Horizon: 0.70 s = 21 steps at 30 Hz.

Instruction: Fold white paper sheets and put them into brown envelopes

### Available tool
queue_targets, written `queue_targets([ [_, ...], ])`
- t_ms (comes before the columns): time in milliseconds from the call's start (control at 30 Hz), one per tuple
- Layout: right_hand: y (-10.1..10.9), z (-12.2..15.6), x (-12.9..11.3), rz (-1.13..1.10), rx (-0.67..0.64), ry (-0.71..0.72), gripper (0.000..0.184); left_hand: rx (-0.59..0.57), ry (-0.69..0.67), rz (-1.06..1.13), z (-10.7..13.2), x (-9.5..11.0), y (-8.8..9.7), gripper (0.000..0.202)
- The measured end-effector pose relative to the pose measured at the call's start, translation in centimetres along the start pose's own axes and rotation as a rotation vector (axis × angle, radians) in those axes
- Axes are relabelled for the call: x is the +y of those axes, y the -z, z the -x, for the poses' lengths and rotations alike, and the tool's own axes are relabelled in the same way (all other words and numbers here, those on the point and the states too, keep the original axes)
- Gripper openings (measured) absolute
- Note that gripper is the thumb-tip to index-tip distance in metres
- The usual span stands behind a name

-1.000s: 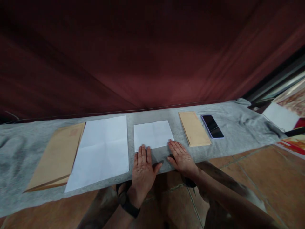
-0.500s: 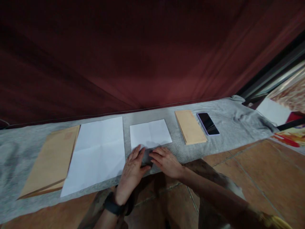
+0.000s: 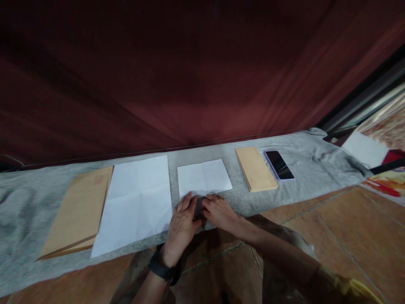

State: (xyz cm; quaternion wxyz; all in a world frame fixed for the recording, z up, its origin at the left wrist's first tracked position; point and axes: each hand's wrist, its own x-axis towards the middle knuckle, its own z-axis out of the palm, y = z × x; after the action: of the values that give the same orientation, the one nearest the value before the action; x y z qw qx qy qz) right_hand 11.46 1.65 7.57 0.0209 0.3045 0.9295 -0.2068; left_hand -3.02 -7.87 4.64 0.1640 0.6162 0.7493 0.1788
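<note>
A white sheet of paper (image 3: 205, 177), with a crease down its middle, lies flat on the grey cloth (image 3: 221, 153) before me. My left hand (image 3: 185, 217) rests palm down at its near left edge, fingers stretched out and a dark band on the wrist. Close beside it, my right hand (image 3: 220, 211) lies palm down at the near edge with slightly bent fingers. Neither hand visibly holds anything. To the left, a larger white sheet (image 3: 136, 198) shows fold creases and partly overlaps a large brown envelope (image 3: 79, 207).
Right of the small sheet lie several stacked brown envelopes (image 3: 257, 169). A phone (image 3: 279, 164) in a purple case is beside them. A dark red curtain (image 3: 202, 84) hangs behind the cloth-covered surface. Tiled floor (image 3: 338, 223) shows in front.
My hands have drawn slightly closer together at the sheet's near edge. The whole view has shifted a little, so the papers appear farther right.
</note>
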Motion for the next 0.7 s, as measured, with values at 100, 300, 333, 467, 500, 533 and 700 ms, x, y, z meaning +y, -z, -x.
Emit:
queue_targets([
  [100, -0.2, -0.2, -0.2, 0.014, -0.018, 0.024, 0.019, -0.017, 0.004, -0.009, -0.1, 0.1, 0.2, 0.069],
  [300, 0.7, 0.8, 0.9, -0.097, -0.063, 0.065, 0.012, -0.018, -0.012, -0.022, 0.1, 0.1, 0.6, 0.069],
  [333, 1.2, 1.2, 1.3, -0.178, -0.141, 0.087, 0.010, -0.024, -0.012, -0.024, 0.1, 0.1, 0.6, 0.069],
  [467, 3.3, 2.8, 3.1, -0.657, -0.796, 0.190, 0.016, -0.039, 0.014, -0.028, 0.2, 0.5, 1.0, 0.070],
  [500, 3.4, 3.0, 3.3, -0.741, -0.943, 0.221, 0.020, -0.040, 0.022, -0.030, 0.2, 0.6, 1.0, 0.070],
  [533, 3.4, 3.1, 3.4, -0.780, -0.991, 0.242, 0.021, -0.041, 0.025, -0.033, 0.1, 0.6, 1.0, 0.070],
  [700, 1.4, 1.8, 2.5, -0.403, -0.109, 0.081, 0.016, -0.052, 0.014, -0.048, 0.0, 0.5, 0.9, 0.071],
])
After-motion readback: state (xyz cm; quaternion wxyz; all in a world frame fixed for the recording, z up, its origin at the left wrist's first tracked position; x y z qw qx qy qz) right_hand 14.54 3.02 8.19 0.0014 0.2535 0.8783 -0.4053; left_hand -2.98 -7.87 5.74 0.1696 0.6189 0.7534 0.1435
